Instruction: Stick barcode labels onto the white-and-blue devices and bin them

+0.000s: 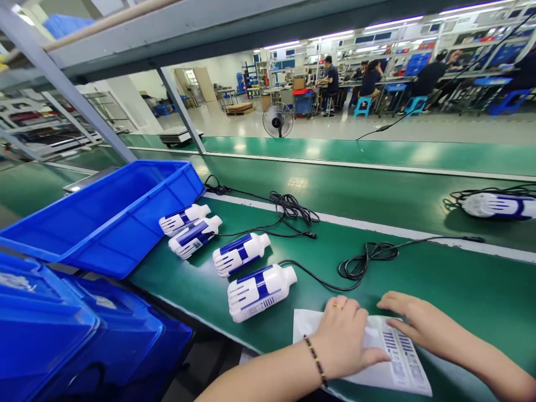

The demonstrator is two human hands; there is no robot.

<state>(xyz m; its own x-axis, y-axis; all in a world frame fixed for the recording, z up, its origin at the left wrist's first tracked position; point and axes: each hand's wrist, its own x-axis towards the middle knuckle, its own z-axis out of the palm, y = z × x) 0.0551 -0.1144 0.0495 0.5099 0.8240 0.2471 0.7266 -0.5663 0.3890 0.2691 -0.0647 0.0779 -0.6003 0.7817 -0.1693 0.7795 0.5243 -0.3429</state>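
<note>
A white sheet (368, 374) printed with barcode labels lies at the front edge of the green table. My left hand (345, 335), with a ring and a beaded bracelet, rests on its middle, the fingers curled and the thumb stretched out; whether they pinch anything is hidden. Over the sheet's right upper edge is my right hand (412, 318), fingers and thumb apart, holding nothing. Left of the sheet lies a white and blue bottle-shaped device (262, 293) with a black cable. Another such device (240, 255) is behind it, and two more (195, 237) (184, 219) lie further left.
An open blue bin (125, 223) stands at the left, with more blue bins (104, 329) below. Coiled black cables (364, 262) lie behind the sheet. Another device (498, 205) rests on the green belt at right. Shelf posts (180, 109) rise behind; people (330, 78) work far back.
</note>
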